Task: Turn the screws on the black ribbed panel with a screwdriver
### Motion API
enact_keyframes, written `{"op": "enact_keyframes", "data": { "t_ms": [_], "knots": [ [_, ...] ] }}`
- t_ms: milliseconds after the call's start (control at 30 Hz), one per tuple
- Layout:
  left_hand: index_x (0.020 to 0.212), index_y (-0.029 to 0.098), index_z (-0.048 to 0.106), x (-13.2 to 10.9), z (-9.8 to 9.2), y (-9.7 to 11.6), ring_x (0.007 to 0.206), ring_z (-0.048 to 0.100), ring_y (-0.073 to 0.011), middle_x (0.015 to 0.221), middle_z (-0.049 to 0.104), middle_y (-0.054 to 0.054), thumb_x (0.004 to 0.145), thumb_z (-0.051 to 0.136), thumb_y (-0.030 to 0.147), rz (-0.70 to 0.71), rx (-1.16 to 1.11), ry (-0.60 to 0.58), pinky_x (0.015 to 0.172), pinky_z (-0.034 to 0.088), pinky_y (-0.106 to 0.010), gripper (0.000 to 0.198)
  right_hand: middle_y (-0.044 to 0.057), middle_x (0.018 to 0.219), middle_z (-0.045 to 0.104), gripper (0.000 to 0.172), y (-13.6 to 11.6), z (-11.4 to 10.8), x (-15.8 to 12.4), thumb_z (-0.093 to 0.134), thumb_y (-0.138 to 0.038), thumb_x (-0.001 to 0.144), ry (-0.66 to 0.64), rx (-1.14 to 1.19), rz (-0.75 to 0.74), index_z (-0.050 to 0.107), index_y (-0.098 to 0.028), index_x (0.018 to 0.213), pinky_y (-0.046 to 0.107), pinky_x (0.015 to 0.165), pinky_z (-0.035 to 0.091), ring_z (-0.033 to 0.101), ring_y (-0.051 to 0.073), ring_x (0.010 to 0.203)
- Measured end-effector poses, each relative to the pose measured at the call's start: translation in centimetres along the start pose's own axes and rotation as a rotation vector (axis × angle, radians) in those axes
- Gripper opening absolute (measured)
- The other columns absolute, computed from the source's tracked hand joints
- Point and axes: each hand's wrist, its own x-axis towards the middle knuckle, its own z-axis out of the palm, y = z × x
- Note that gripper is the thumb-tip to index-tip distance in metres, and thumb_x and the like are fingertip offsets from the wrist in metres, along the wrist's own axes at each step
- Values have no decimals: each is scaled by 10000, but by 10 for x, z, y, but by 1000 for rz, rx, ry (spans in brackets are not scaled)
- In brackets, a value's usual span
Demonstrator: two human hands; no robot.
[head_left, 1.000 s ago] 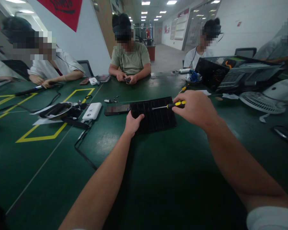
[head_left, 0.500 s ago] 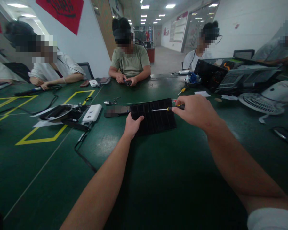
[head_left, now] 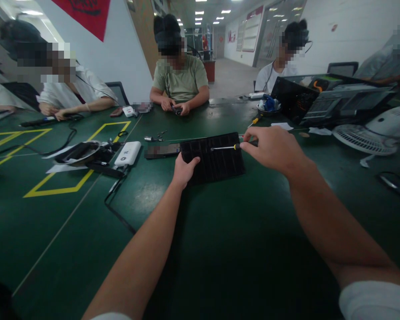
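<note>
My left hand (head_left: 186, 169) grips the left edge of a flat black panel (head_left: 220, 164) with ribs across its face, thumb on top. The panel is tilted up from the green table. In my right hand (head_left: 273, 144) is a screwdriver (head_left: 225, 147) with a black and yellow handle, pinched between thumb and fingers. Its shaft lies level across the panel, and the tip is near a small round spot at the panel's upper middle. Whether the tip touches it I cannot tell. A dark flat device (head_left: 162, 150) lies just left of the panel.
Small metal parts (head_left: 155, 138) lie beyond the panel. A white power bank (head_left: 128, 154) and a bowl with cables (head_left: 78, 154) stand left. A second screwdriver (head_left: 253, 122), a white fan grille (head_left: 365, 138) and dark computer equipment (head_left: 340, 104) are right. Several people sit around the table (head_left: 240, 249).
The camera view has shifted slightly. My left hand still grips the panel, and the screwdriver stays across it with almost no visible movement.
</note>
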Motion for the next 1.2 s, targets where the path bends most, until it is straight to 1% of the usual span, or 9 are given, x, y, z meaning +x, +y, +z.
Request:
{"op": "enact_keyframes", "data": {
  "t_ms": [167,333,433,500,600,767,933,1067,1200],
  "knots": [
    [1136,186,696,1,0,-1,1143,764,-312,1174,799,-119,780,839,184,3,2,3,1138,578,-537,383,107,893,812,216,-3,0,0,664,-371,980,-10,22,-56,845,-261,1025,444,761,490,725,319,845],
    [1155,196,698,0,0,-2,1177,756,-309,1195,796,-112,783,841,198,-7,7,-1,1147,574,-527,399,90,876,811,204,0,-2,1,691,-377,971,25,81,-70,855,-257,988,427,778,492,729,298,849],
    [1148,195,700,0,0,-1,1173,757,-312,1190,798,-111,779,841,196,-2,5,0,1147,575,-534,395,79,888,819,167,2,-6,1,747,-384,934,39,144,-53,851,-253,951,414,761,494,728,281,823],
    [1145,193,700,0,0,-1,1155,763,-310,1189,802,-112,778,841,191,0,-2,2,1141,580,-538,394,78,897,823,152,2,-9,1,812,-381,881,29,184,-45,842,-238,923,412,756,497,730,276,816],
    [1151,195,696,0,0,-1,1137,769,-304,1189,807,-108,778,843,189,-12,-4,1,1135,586,-543,401,84,925,827,153,2,-13,1,861,-355,821,10,210,-65,824,-224,891,421,781,508,743,290,866],
    [1149,195,698,1,0,-1,1129,768,-305,1170,807,-101,772,844,201,-4,1,-3,1142,579,-549,405,94,988,835,123,0,-15,2,812,-334,861,33,202,-113,818,-228,924,437,831,520,752,306,938],
    [1136,202,703,1,0,-1,1131,768,-307,1162,804,-100,770,839,202,2,-12,-12,1140,580,-550,391,110,1056,815,131,-1,-9,2,780,-323,893,89,116,-128,820,-236,981,452,856,510,728,323,990],
    [1133,193,698,1,0,-1,1123,766,-309,1169,801,-111,767,843,207,1,-4,-10,1133,580,-557,394,105,1072,790,134,1,-4,3,749,-309,915,110,73,-169,815,-243,1010,442,853,492,701,314,1003],
    [1125,187,691,1,0,-2,1123,762,-306,1180,799,-117,771,842,205,15,0,-7,1132,580,-545,385,100,1038,761,124,1,1,2,737,-275,913,132,54,-204,807,-237,1008,433,817,462,673,302,965]
  ]
}}
